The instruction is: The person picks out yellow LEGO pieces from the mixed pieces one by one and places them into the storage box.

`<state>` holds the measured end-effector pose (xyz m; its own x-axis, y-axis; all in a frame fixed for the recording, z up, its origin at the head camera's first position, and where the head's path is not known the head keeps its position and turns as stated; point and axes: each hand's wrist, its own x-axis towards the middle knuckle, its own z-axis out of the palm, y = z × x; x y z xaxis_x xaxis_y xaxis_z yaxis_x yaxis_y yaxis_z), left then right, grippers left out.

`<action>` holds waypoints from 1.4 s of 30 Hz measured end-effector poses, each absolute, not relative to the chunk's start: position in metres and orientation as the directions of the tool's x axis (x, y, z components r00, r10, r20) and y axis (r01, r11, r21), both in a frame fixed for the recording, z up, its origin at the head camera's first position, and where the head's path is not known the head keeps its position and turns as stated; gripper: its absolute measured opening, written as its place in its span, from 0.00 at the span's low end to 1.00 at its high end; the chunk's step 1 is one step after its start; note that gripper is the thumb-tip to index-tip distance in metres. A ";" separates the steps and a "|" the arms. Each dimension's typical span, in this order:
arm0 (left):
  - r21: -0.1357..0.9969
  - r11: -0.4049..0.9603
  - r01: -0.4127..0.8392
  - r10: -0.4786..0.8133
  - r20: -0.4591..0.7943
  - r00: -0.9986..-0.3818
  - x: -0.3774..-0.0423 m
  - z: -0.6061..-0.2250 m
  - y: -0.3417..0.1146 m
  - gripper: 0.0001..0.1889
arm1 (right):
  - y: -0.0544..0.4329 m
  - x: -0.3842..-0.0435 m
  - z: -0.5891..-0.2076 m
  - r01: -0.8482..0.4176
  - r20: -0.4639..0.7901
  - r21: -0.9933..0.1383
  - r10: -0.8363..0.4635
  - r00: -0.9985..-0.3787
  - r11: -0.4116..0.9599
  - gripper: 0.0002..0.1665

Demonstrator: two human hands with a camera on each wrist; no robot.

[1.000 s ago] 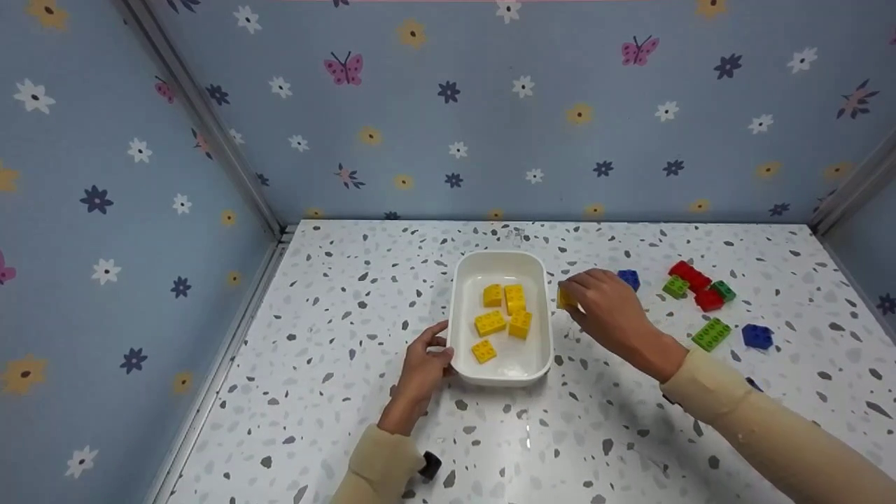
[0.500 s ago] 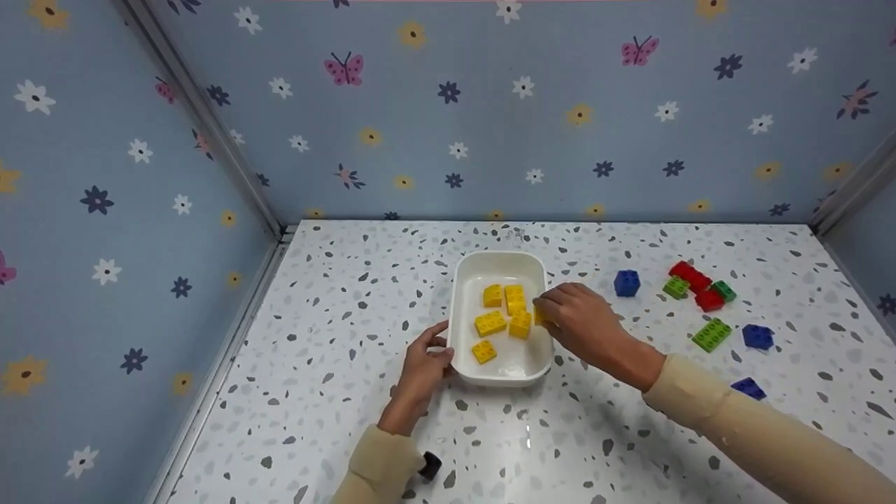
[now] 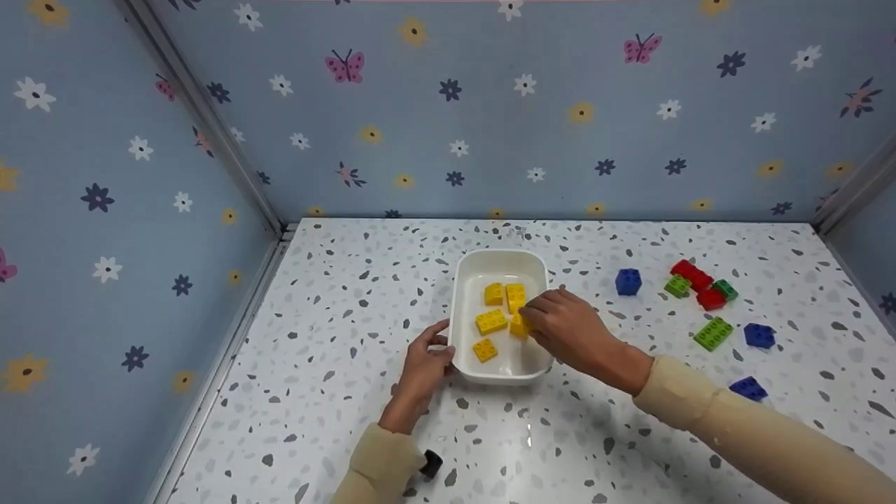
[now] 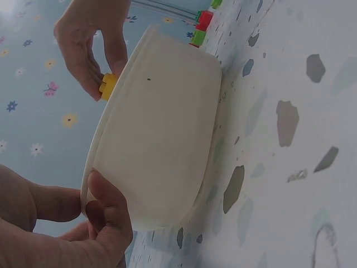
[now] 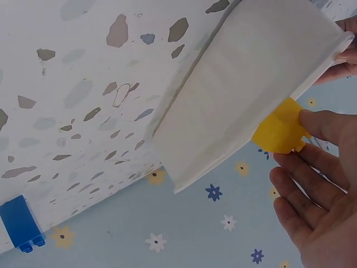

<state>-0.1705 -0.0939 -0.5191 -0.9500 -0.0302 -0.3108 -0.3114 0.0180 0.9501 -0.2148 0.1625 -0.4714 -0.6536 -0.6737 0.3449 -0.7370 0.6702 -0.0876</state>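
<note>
A white rectangular tub stands on the speckled table with several yellow toy bricks on its floor. My left hand grips the tub's left rim, thumb and fingers on either side of the wall, as the left wrist view also shows. Over the tub's right rim, my right hand pinches a yellow brick between thumb and fingers. In the right wrist view this brick is at rim height; in the head view the hand partly covers it and the bricks below.
To the right lie blue bricks, red bricks, a long light green brick and smaller green ones. A black object shows beside the left sleeve. A patterned wall closes off the table's back edge.
My right hand has moved left with the yellow brick, from outside the tub's right side to over its interior. A blue brick came into full view. The left hand keeps its grip.
</note>
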 end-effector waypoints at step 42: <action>0.946 0.022 -0.322 -0.026 -0.322 -0.946 -0.171 -0.520 -0.094 0.28 | 0.137 -0.221 -0.486 -0.806 0.079 -0.090 -0.802 -0.592 0.585 0.14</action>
<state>-0.1711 -0.0942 -0.5198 -0.9464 -0.0259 -0.3218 -0.3224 0.0220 0.9464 -0.2210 0.1373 -0.4865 -0.5917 -0.8023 0.0791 -0.8058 0.5853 -0.0905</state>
